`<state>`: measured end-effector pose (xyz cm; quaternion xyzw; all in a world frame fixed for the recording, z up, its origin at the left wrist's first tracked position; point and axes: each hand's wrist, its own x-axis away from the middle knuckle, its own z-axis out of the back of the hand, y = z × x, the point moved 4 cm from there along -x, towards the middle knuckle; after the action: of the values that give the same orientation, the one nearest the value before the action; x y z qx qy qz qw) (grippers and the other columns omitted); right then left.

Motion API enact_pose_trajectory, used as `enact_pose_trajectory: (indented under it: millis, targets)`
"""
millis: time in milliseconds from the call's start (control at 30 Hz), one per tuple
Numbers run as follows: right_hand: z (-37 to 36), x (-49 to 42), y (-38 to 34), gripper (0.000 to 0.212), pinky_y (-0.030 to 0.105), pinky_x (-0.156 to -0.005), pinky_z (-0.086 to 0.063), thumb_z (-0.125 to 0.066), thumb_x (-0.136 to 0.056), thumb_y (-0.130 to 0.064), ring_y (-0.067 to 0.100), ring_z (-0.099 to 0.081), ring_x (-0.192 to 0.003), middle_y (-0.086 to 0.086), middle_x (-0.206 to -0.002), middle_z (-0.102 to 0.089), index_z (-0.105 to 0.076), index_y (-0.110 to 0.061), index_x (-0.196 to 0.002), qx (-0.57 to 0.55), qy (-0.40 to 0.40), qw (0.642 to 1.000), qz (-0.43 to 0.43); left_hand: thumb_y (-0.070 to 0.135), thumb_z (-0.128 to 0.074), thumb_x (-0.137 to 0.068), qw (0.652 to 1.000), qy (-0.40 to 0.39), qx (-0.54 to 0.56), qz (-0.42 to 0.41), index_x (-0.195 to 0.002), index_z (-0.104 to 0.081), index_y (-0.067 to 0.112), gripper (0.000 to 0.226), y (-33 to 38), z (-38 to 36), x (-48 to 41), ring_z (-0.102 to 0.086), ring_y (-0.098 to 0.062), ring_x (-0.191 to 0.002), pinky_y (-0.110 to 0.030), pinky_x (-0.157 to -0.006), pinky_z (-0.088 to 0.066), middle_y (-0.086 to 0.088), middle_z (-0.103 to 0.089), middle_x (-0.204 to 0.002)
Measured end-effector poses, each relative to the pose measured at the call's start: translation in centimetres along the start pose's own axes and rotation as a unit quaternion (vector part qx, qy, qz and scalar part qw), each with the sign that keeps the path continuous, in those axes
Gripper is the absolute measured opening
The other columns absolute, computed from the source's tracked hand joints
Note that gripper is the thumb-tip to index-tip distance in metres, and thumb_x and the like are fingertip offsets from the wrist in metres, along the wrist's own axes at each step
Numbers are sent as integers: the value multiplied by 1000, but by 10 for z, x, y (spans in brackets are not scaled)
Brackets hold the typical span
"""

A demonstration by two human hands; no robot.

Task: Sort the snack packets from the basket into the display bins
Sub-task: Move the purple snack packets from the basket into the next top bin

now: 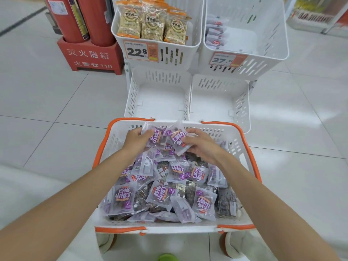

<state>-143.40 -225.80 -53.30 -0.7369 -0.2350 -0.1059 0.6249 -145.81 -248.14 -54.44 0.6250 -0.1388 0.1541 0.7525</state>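
A white basket with orange handles (243, 140) sits on the floor in front of me, heaped with several purple snack packets (160, 194). Over its far end, my left hand (136, 140) grips a purple packet (156, 137). Beside it my right hand (201, 146) grips another purple packet (178, 141). Both packets are lifted slightly above the pile. Beyond the basket stand two lower white display bins, left (160, 95) and right (219, 98), with nothing in them. The upper right bin (246, 42) holds a few purple-and-white packets at its left side.
The upper left bin (156, 48) holds orange-topped nut bags and carries a 22.8 price tag. A red fire extinguisher box (90, 55) stands at left of the bins. Tiled floor surrounds the rack. Another shelf (312, 17) stands at far right.
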Motion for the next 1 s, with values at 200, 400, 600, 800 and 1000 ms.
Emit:
enact_pose_trajectory:
  millis: [200,400,600,800,1000]
  targets:
    - [-6,6,-25,42,45,-95,-54,-78,-77,-18,22,-65,-107,5,-117,-68,-66,-21,-117,278,-4,959,56,28,-66,-94,994,-82,67,24,-117,-62,11,29,9,-1,4,-68,-21,-82,-32,-70,-61,-10,-65,-104]
    - [-22,12,-48,23,29,-88,-47,-78,-82,-21,5,-63,-94,-9,-101,-69,-71,-23,-104,342,9,929,143,33,-58,-97,987,-159,24,-25,-101,-72,20,19,26,-14,19,-59,-11,-67,-22,-69,-51,-3,-69,-78]
    - [-23,8,-62,64,29,-105,-37,-77,-83,-29,15,-44,-120,3,-142,-37,-48,-28,-140,437,52,873,210,43,-67,-83,967,-252,10,-24,-118,-68,22,42,39,-30,32,-72,-20,-100,-31,-87,-53,-10,-75,-106]
    - [-9,7,-79,45,25,-86,-49,-77,-83,-29,12,-61,-99,-6,-114,-64,-61,-20,-124,393,38,899,188,22,-80,-79,958,-275,-50,-64,-119,-64,29,43,62,-41,24,-68,-22,-105,-40,-88,-54,-8,-73,-112]
    - [13,12,-142,41,16,-70,-46,-76,-84,-18,5,-61,-82,-3,-103,-63,-56,-17,-120,346,50,919,183,6,-70,-89,948,-257,-103,-159,-104,-63,23,24,136,-69,11,-66,-1,-86,-16,-74,-52,5,-70,-99]
